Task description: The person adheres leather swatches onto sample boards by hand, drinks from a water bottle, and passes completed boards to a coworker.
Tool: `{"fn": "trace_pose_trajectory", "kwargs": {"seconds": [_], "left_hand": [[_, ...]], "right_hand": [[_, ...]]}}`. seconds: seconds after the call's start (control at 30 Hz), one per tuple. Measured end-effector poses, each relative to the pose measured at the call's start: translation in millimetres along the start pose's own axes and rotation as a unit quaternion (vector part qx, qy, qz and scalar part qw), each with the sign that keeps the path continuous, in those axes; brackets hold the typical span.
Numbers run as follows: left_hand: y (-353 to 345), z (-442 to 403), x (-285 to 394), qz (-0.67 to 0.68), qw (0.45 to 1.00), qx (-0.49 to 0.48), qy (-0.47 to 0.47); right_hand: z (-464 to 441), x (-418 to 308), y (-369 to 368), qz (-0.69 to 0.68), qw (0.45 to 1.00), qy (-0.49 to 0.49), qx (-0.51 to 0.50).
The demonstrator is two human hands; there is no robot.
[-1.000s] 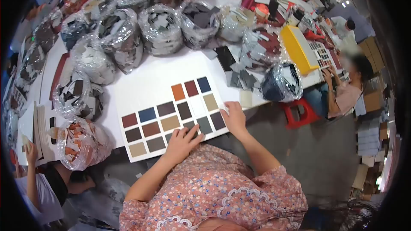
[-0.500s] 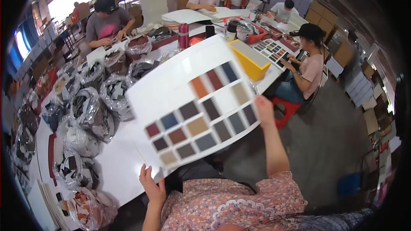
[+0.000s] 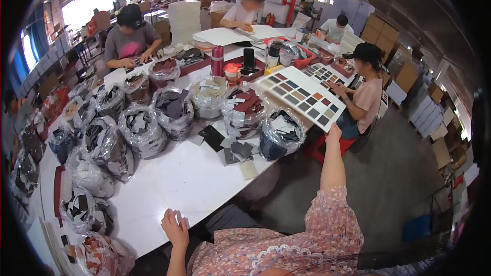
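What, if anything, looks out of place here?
Loose grey swatches lie scattered on the table beside the bag of dark blue pieces, unlike the bagged ones. The sample board in the right hand shows no clear damage.

Right of the frame's centre, I hold a white sample board [image 3: 302, 99] by its lower corner in my right fingers [image 3: 335, 130], slanted, swatches [image 3: 317, 96] facing me in dark, tan and orange rows.

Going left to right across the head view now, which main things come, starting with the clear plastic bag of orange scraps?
Bag of orange scraps → left hand → flat black rectangle → white board with multicoloured rectangular swatches, its lower corner gripped by the right hand → blue object, too unclear to identify.
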State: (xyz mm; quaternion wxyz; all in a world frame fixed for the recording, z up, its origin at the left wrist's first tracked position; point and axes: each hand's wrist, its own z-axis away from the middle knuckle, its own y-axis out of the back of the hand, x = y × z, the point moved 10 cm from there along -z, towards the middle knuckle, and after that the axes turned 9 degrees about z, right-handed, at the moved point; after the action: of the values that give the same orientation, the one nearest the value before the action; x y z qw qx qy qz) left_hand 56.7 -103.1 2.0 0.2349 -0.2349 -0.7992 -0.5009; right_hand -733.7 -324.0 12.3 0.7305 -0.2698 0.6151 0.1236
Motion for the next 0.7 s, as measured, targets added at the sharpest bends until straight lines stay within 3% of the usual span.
{"fn": "trace_pose_trajectory", "kwargs": {"seconds": [0.1, 0.13, 0.17, 0.23, 0.3, 0.33, 0.37, 0.43, 0.5, 0.57, 0.6, 0.63, 0.7], "left_hand": [[2, 4, 3, 0.006, 1.000, -0.003, -0.007], [2, 4, 5, 0.006, 1.000, -0.001, -0.008], [2, 4, 5, 0.005, 1.000, 0.002, -0.009], [3, 3, 5, -0.001, 1.000, 0.008, -0.009], [3, 2, 5, -0.010, 1.000, 0.014, -0.001], [3, 1, 7, -0.010, 1.000, 0.016, -0.006], [3, 0, 8, -0.012, 1.000, 0.016, -0.007], [3, 1, 9, 0.001, 1.000, 0.009, -0.005], [2, 2, -2, 0.019, 1.000, 0.017, 0.014], [9, 1, -13, 0.073, 0.997, 0.035, 0.014], [17, 0, -17, 0.112, 0.993, 0.033, 0.029], [26, -2, -19, 0.154, 0.987, 0.036, 0.042], [52, 5, -29, 0.254, 0.959, 0.035, 0.123]], "right_hand": [[-28, 13, -19, 0.003, 0.997, -0.015, -0.080], [-20, 1, -30, 0.082, 0.993, 0.001, -0.087], [-8, -17, -31, 0.261, 0.963, 0.067, -0.027], [85, -91, -56, 0.625, 0.758, 0.111, 0.151], [104, -92, -110, 0.532, 0.704, 0.467, 0.051], [123, -85, -142, 0.486, 0.745, 0.444, -0.104], [156, -79, -170, 0.477, 0.725, 0.454, -0.200], [244, -81, -212, 0.497, 0.576, 0.568, -0.316], [276, -61, -231, 0.572, 0.439, 0.630, -0.289], [243, -29, -238, 0.655, 0.458, 0.505, -0.326], [235, -24, -237, 0.645, 0.463, 0.509, -0.333], [209, -13, -234, 0.603, 0.524, 0.511, -0.316], [219, -18, -236, 0.605, 0.504, 0.531, -0.312]]}}
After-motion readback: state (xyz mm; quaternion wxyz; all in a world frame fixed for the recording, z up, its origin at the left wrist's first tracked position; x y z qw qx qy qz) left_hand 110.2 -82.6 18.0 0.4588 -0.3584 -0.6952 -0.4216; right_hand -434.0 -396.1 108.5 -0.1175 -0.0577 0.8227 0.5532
